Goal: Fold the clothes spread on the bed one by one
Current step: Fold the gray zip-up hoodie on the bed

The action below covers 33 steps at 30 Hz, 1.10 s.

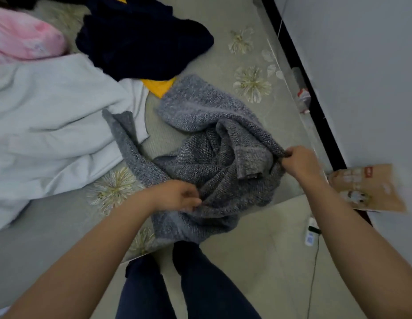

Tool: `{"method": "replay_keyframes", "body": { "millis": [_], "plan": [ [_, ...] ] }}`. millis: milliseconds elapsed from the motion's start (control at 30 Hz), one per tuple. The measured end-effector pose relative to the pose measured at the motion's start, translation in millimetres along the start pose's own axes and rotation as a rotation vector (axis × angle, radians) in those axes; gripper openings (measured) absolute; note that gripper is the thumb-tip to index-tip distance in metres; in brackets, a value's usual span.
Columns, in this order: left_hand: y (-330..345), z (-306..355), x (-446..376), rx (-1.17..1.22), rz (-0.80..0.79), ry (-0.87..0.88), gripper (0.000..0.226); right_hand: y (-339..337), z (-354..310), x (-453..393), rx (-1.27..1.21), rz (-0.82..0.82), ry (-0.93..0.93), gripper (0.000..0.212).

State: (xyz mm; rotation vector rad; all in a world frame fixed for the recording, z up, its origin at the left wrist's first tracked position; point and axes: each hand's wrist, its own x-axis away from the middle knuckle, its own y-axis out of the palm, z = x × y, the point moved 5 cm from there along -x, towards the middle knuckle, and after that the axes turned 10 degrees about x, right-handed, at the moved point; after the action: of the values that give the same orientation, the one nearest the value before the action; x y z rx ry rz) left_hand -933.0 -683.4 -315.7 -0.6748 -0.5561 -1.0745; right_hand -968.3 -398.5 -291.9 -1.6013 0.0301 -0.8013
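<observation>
- Fingers of my left hand pinched a fold of the grey knit sweater near the bed's edge, while my right hand gripped its rim off to the right.
- Between my hands the sweater lay bunched, a sleeve trailing away to the upper left; my left hand was nearer its bulk.
- Beyond it lay a white garment, a navy one and something pink.
- Twisted folds hid the sweater's collar and hem, so I could not tell its front.
</observation>
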Motion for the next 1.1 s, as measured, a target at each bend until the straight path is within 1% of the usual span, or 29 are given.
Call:
{"method": "replay_keyframes", "body": {
  "millis": [33,100,167,200,267,333,367,400,433,500,567,633,667,700,733,800,833,867,900,967,1000,1033,1067,1100],
  "plan": [
    [-2.3,8.8,-5.5,0.02,0.051,0.005,0.02,-0.1,19.4,0.1,-0.033,-0.008,0.046,0.012],
    [-14.8,23.6,-16.2,-0.077,0.246,0.028,0.025,0.6,56.6,-1.0,-0.118,-0.025,0.152,0.015],
    [-26.5,33.2,-28.0,-0.119,0.423,0.045,0.026,5.0,83.0,0.2,-0.185,-0.024,0.243,0.015],
    [-31.7,37.8,-33.4,-0.118,0.486,0.052,0.024,8.4,91.0,0.7,-0.185,-0.022,0.272,0.014],
    [-41.4,46.1,-44.0,-0.139,0.582,0.08,0.02,16.8,98.6,1.4,-0.163,-0.007,0.315,0.016],
    [-48.7,50.9,-57.0,-0.21,0.616,0.116,0.021,28.0,97.3,2.1,-0.199,-0.018,0.34,0.024],
    [-49.1,52.3,-63.7,-0.256,0.581,0.106,0.026,32.8,95.1,4.0,-0.219,-0.034,0.351,0.032],
    [-46.8,52.5,-72.0,-0.305,0.503,0.068,0.032,35.8,91.7,5.8,-0.242,-0.057,0.348,0.038],
    [-40.6,51.2,-78.4,-0.358,0.392,0.011,0.038,39.3,87.1,7.2,-0.275,-0.081,0.32,0.041],
    [-24.5,48.6,-87.4,-0.502,0.148,-0.061,0.046,43.3,76.9,9.7,-0.396,-0.098,0.251,0.035],
    [-7.9,46.1,-86.9,-0.587,-0.059,-0.093,0.045,45.8,71.0,13.3,-0.481,-0.074,0.217,0.03],
    [-3.9,45.4,-85.9,-0.623,-0.184,-0.106,0.044,46.6,69.7,12.6,-0.52,-0.054,0.205,0.023],
    [-8.2,47.6,-87.7,-0.616,-0.178,-0.087,0.041,44.0,71.3,12.2,-0.535,-0.041,0.208,0.02],
    [-16.7,53.7,-90.9,-0.575,-0.102,-0.035,0.037,38.9,75.8,11.3,-0.558,-0.011,0.222,0.019],
    [-28.9,61.8,-95.1,-0.499,0.036,0.038,0.034,32.4,82.5,10.6,-0.594,0.029,0.243,0.018],
    [-56.1,78.6,-101.6,-0.359,0.394,0.153,0.033,22.2,100.6,10.1,-0.689,0.102,0.274,0.015],
    [-66.4,84.2,-106.0,-0.335,0.547,0.169,0.037,20.4,109.0,9.7,-0.718,0.124,0.272,0.015],
    [-72.4,86.0,-112.9,-0.33,0.642,0.119,0.041,20.9,116.1,9.7,-0.722,0.133,0.269,0.016],
    [-74.4,83.6,-121.8,-0.313,0.671,0.02,0.045,25.1,123.1,9.6,-0.719,0.129,0.274,0.017],
    [-68.0,74.9,-140.9,-0.268,0.591,-0.163,0.043,38.7,134.7,7.6,-0.711,0.084,0.3,0.018],
    [-62.3,72.4,-148.0,-0.257,0.543,-0.196,0.039,45.6,139.5,5.3,-0.688,0.05,0.309,0.02],
    [-59.4,73.2,-150.0,-0.235,0.545,-0.186,0.035,50.4,143.7,1.1,-0.639,0.021,0.302,0.024],
    [-61.4,75.1,-148.3,-0.193,0.597,-0.162,0.033,51.5,146.3,-5.1,-0.556,-0.001,0.276,0.027],
    [-67.8,77.8,-142.9,-0.119,0.685,-0.143,0.032,49.6,147.4,-13.5,-0.481,-0.016,0.24,0.026]
  ]
}}
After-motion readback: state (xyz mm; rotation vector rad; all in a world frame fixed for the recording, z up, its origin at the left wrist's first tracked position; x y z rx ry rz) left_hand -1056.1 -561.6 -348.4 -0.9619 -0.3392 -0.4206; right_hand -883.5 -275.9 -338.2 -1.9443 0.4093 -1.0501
